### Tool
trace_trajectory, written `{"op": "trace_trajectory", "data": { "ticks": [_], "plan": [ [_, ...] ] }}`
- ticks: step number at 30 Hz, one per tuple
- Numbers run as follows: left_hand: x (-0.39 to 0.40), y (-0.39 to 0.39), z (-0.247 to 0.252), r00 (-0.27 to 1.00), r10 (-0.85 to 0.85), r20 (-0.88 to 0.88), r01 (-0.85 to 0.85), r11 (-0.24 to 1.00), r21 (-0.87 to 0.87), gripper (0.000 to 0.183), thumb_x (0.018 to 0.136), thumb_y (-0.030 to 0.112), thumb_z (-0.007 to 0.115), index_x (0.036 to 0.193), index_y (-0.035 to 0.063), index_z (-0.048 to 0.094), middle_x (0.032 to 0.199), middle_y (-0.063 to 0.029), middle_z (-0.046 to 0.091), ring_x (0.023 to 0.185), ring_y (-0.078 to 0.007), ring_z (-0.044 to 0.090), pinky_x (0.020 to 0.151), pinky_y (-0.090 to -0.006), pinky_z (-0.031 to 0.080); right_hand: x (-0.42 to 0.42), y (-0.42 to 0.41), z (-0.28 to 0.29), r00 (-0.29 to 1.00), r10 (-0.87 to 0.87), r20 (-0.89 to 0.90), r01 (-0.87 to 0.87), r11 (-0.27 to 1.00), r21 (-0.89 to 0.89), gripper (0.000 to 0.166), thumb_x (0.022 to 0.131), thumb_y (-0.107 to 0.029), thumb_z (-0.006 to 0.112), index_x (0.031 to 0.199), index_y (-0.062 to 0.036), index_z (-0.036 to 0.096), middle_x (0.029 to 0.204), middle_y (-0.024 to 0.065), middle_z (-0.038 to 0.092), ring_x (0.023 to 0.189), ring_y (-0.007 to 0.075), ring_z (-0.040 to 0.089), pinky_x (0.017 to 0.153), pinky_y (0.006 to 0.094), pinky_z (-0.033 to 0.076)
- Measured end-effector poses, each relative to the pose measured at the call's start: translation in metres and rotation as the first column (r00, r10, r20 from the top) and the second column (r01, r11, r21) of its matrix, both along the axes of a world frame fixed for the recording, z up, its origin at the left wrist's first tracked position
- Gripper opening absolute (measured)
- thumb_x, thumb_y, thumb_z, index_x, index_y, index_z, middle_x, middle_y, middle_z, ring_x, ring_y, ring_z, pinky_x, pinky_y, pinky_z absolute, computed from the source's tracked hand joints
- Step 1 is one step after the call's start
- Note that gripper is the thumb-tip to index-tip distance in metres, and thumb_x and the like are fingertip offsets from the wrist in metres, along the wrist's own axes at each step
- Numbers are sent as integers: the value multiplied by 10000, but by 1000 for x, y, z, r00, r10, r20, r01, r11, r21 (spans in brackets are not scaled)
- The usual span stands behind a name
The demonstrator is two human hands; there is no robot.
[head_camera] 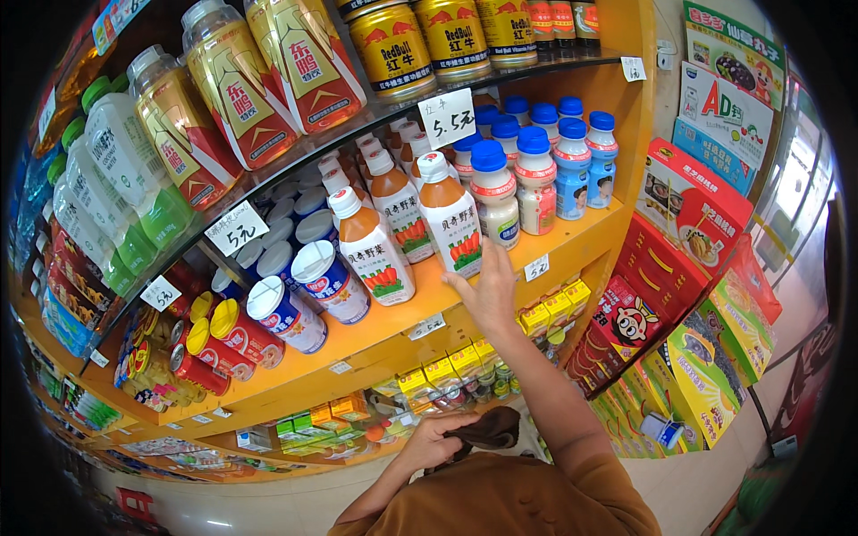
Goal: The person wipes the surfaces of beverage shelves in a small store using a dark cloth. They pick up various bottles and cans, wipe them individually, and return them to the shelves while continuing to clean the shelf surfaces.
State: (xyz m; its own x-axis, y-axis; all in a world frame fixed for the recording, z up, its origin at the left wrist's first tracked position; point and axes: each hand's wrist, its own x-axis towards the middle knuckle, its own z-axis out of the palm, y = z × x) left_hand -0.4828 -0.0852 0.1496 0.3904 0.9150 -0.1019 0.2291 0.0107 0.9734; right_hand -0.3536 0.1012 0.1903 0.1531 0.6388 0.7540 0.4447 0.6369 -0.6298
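On the orange shelf [429, 295], my right hand [488, 288] is at the foot of a white-labelled bottle of orange-brown drink [450, 214]. My thumb lies by its lower left corner and my fingers by its lower right side. Whether they grip it cannot be told. The bottle stands upright with a white cap. Two similar bottles [372, 248] [401, 208] stand to its left, with more behind. To its right is a blue-capped milk drink bottle [495, 194]. Low in front of my body, my left hand [432, 439] clutches a dark brown cloth [493, 429].
Blue-and-white cans [328, 281] and red cans [248, 335] line the shelf leftward. A glass shelf above [315, 144] carries Red Bull cans [392, 50] and large drink bottles [234, 100]. Yellow boxes [462, 362] sit below. Stacked red gift cartons [690, 208] stand at right.
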Motion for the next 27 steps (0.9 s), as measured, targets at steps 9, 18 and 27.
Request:
{"op": "trace_trajectory", "data": {
  "ticks": [9,18,27],
  "plan": [
    [4,-3,-2,999,12,40,-15,997,80,476,636,-113,490,1089,5,579,1008,-97,616,882,-117,567,758,-216,438,-1,-1,5,997,-60,54,61,998,-15,704,573,-143,785,1117,106,413,939,188,451,883,346,457,766,394,399],
    [4,-4,0,1000,12,21,-14,994,104,475,641,-105,491,1096,8,575,1004,-100,619,868,-119,573,746,-216,443,-2,-1,8,995,-81,55,82,996,-25,699,580,-152,783,1111,113,413,938,183,450,871,335,458,760,387,395],
    [1,-5,4,999,18,27,-19,999,36,476,648,-105,472,1101,6,570,1051,-110,605,905,-144,578,796,-244,447,0,2,-1,992,-91,86,90,996,18,721,610,-207,773,1140,104,398,964,185,458,888,333,471,766,390,406]
  ]
}}
